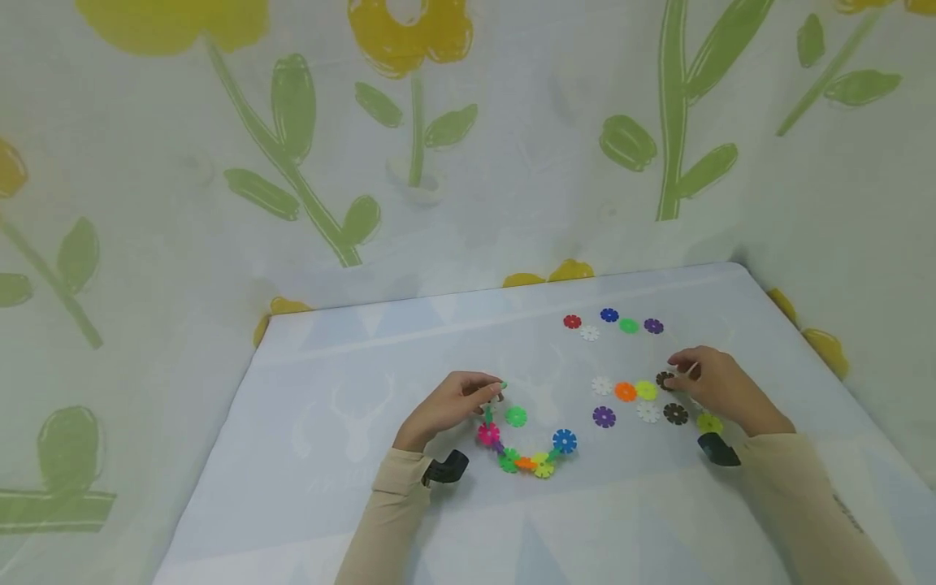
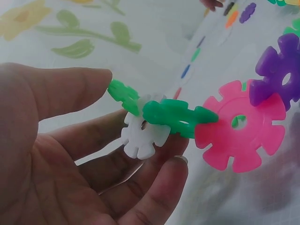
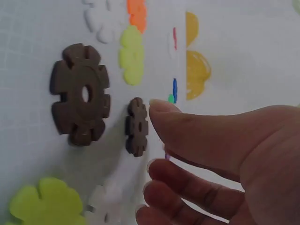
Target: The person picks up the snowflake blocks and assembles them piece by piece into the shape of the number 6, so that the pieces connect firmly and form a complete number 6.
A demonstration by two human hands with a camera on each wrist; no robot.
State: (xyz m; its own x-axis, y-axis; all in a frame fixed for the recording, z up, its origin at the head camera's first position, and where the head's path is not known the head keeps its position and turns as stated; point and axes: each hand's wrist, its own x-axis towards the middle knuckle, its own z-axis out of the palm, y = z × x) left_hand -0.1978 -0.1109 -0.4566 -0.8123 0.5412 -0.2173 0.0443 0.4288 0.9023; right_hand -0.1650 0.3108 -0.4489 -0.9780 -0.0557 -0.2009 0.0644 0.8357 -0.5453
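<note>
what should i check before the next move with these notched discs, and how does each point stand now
1. Left hand has the end of the chain: ok, it pinches a light green disc.
2. Teal disc joined to the pink disc: ok, they meet at their slots.
3. Right hand gripping a disc: not ok, thumb and fingers are parted beside a brown disc.
4. Loose green disc clear of the chain: ok, it lies apart, inside the curve.
5. Spare near the right hand: ok, a second brown disc.
6. Every joint fully pushed in: cannot tell.
</note>
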